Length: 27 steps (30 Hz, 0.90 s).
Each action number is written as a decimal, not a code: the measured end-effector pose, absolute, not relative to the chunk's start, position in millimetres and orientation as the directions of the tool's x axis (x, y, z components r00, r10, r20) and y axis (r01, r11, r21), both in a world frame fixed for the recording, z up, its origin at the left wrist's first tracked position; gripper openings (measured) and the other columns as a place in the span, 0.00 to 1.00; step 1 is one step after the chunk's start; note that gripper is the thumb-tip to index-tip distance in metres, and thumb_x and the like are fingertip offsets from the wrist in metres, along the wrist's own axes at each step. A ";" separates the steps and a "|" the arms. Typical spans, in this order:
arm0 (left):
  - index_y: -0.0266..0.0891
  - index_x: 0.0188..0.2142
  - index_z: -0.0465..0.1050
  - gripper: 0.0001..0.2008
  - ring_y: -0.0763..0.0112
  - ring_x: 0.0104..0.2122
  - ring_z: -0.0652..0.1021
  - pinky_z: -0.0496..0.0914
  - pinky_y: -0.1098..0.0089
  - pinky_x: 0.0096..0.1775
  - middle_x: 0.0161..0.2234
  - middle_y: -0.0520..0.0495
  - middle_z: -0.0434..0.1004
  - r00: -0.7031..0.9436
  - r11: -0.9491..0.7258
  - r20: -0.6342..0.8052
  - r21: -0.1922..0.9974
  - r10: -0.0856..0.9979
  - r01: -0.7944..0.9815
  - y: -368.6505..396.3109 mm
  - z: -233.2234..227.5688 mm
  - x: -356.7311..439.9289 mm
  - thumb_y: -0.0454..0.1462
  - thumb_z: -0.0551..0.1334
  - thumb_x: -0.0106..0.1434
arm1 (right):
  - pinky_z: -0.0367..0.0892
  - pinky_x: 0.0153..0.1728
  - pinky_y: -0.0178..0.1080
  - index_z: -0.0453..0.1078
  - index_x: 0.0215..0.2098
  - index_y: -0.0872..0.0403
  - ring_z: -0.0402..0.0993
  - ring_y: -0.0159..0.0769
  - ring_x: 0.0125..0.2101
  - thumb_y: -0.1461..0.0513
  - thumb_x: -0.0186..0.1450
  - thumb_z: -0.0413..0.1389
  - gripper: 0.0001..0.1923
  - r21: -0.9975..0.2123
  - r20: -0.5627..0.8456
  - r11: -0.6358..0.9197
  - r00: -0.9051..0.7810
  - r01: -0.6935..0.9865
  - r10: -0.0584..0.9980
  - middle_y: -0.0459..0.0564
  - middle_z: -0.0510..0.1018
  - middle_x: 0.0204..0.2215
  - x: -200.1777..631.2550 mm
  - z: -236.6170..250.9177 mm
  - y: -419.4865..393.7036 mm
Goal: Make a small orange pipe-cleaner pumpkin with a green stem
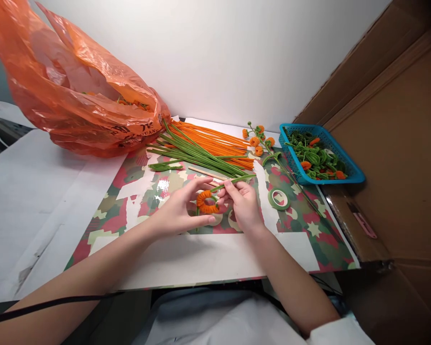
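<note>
An orange pipe-cleaner coil (207, 202), curled into a ring, is between my two hands above the table, with a bit of green at its ends. My right hand (242, 203) is closed, pinching a green pipe cleaner (247, 177) between thumb and fingers; it runs left toward the coil. My left hand (181, 206) is around the coil's left side, thumb below and fingers above, spread apart. Whether its fingertips touch the coil is unclear. Just beyond the hands lie a thin wooden stick (204, 172) and a bundle of green pipe cleaners (197, 155).
Orange pipe cleaners (215, 139) lie behind the green ones. An orange plastic bag (93, 105) bulges at left. At right are a finished flower stem (258, 139), green tape (279, 198), a blue basket (323, 153) of green and orange pieces, and a pink cutter (364, 224) by the cardboard.
</note>
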<state>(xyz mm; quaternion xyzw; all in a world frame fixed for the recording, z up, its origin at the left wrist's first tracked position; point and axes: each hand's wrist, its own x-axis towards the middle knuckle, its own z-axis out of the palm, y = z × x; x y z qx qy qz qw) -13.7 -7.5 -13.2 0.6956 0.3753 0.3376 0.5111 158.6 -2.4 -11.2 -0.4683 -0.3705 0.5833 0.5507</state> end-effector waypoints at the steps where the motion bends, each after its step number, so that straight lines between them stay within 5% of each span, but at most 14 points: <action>1: 0.44 0.59 0.61 0.33 0.60 0.47 0.78 0.75 0.67 0.41 0.54 0.39 0.71 0.468 -0.257 0.120 0.936 0.875 0.241 -9.2 -13.8 -11.5 0.42 0.69 0.55 | 0.70 0.19 0.30 0.72 0.25 0.55 0.70 0.25 0.15 0.47 0.51 0.66 0.20 -0.946 -0.151 -0.134 0.036 -0.294 0.988 0.42 0.76 0.17 157.1 -11.4 -3.0; 7: 0.40 0.49 0.67 0.19 0.68 0.33 0.77 0.71 0.71 0.33 0.41 0.45 0.77 0.428 -0.548 0.356 0.656 0.831 0.519 -12.7 -19.9 -7.6 0.39 0.65 0.59 | 0.76 0.23 0.34 0.73 0.29 0.55 0.77 0.32 0.18 0.46 0.52 0.65 0.21 -0.936 -0.170 -0.177 -0.051 -0.304 0.984 0.46 0.79 0.20 154.0 -16.8 -3.8; 13: 0.38 0.40 0.71 0.09 0.71 0.23 0.72 0.65 0.72 0.26 0.27 0.49 0.74 0.424 -0.595 0.428 0.454 0.798 0.663 -13.1 -24.3 -10.5 0.38 0.59 0.61 | 0.77 0.22 0.35 0.74 0.30 0.55 0.78 0.34 0.19 0.46 0.52 0.66 0.21 -0.933 -0.166 -0.177 -0.062 -0.313 0.984 0.47 0.81 0.21 154.3 -17.9 -5.2; 21: 0.40 0.28 0.71 0.07 0.72 0.20 0.66 0.59 0.72 0.24 0.19 0.53 0.67 0.433 -0.582 0.413 0.364 0.801 0.727 -12.9 -22.3 -10.7 0.38 0.57 0.59 | 0.75 0.21 0.34 0.74 0.28 0.55 0.77 0.32 0.18 0.46 0.51 0.66 0.21 -0.947 -0.176 -0.182 -0.045 -0.264 0.983 0.45 0.79 0.19 152.6 -14.8 -6.5; 27: 0.40 0.25 0.71 0.11 0.72 0.20 0.67 0.57 0.72 0.23 0.20 0.51 0.70 0.415 -0.542 0.377 0.350 0.828 0.764 -9.9 -19.3 -12.3 0.40 0.56 0.60 | 0.65 0.16 0.29 0.69 0.20 0.55 0.66 0.25 0.14 0.50 0.56 0.63 0.18 -0.988 -0.082 -0.077 0.027 -0.136 0.996 0.42 0.72 0.15 156.0 -15.3 -7.9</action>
